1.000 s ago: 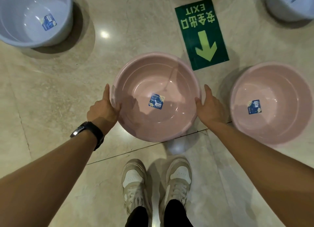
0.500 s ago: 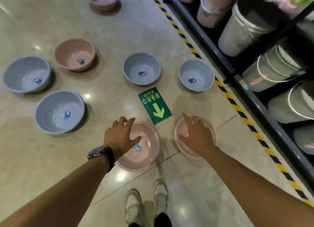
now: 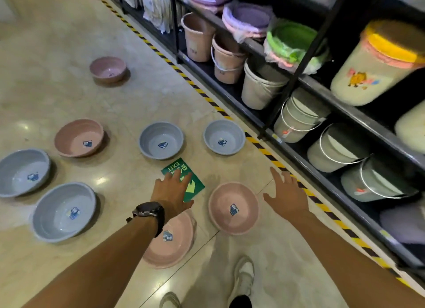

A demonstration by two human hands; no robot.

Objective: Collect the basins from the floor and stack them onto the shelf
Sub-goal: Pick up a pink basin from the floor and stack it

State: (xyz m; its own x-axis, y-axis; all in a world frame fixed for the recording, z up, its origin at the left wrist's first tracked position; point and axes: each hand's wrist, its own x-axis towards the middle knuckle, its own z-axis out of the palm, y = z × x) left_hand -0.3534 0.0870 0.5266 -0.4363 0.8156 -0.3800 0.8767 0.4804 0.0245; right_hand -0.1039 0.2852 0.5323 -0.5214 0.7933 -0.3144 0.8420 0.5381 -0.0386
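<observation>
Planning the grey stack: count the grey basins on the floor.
4: far-left grey basin, near-left grey basin, middle grey basin beyond the exit sign, right grey basin. None appears hidden.

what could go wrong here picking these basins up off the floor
The nearest pink basin lies right by the shoe, so a step forward could kick it. The shelf tiers in view look crowded with buckets, so stacking room may be tight. Grey-blue basins lie scattered ahead; carrying a stack could hide them underfoot.
</observation>
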